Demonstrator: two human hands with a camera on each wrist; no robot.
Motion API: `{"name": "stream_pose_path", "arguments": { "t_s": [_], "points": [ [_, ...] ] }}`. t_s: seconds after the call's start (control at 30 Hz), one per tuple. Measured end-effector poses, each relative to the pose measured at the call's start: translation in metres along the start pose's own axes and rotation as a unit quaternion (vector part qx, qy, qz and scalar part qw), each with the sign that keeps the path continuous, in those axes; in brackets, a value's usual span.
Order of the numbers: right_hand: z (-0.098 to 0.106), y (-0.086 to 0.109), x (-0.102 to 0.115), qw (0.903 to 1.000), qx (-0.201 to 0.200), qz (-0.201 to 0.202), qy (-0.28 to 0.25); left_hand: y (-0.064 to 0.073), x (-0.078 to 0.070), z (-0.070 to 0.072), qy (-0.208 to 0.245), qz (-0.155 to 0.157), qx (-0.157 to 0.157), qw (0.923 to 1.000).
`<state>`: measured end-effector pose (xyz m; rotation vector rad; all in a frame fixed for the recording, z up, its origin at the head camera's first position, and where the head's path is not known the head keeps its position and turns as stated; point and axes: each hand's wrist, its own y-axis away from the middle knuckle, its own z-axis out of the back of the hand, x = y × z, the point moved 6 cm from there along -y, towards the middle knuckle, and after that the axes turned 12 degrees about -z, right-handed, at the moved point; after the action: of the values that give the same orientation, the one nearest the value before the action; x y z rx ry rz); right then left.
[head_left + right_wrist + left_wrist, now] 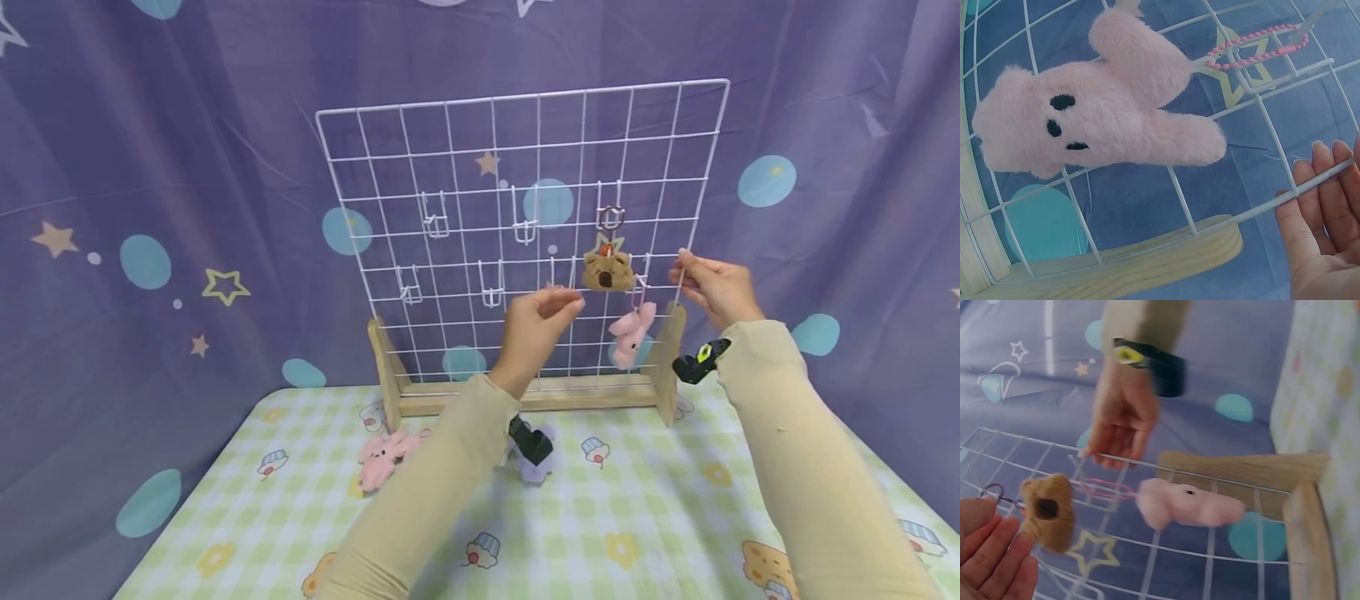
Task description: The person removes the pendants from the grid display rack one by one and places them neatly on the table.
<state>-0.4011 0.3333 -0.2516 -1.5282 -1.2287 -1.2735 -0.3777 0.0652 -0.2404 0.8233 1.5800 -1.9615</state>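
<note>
A white wire grid panel (493, 98) stands upright in a wooden base. My right hand (723, 292) grips its right edge, with the thumb on one side of the wire and fingers on the other. My left hand (536, 329) is in front of the grid, fingers loosely extended beside a brown plush keychain (609, 275) that hangs from a hook by a dark ring. Lower right, a pink plush rabbit (1104, 106) hangs head down on a pink bead chain (1300, 37). It is close to my right hand.
Several white wire hooks (491, 296) are on the grid. Pink plush toys (378, 460) lie on the checked tablecloth (558, 546) in front, partly behind my left sleeve. A purple plush (534, 471) lies near my left wrist camera. The wooden base (600, 398) stands near the purple curtain.
</note>
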Motion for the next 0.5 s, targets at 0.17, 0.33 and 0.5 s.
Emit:
{"name": "stream_pose_path", "arguments": {
  "t_s": [0.17, 0.33, 0.5],
  "points": [
    [0.000, 0.000, 0.000, 1.0000, -0.002, -0.004, 0.005, -0.028, -0.013, -0.005, 0.014, -0.013, -0.025, 0.9995],
    [0.000, -0.001, 0.000, 0.9999, -0.008, -0.007, 0.006, -0.049, -0.018, -0.010, 0.015, -0.016, -0.043, 0.9988],
    [0.001, -0.001, -0.001, 0.9998, -0.013, -0.011, 0.005, -0.060, -0.018, -0.017, 0.002, -0.005, -0.046, 0.9989]
  ]
}}
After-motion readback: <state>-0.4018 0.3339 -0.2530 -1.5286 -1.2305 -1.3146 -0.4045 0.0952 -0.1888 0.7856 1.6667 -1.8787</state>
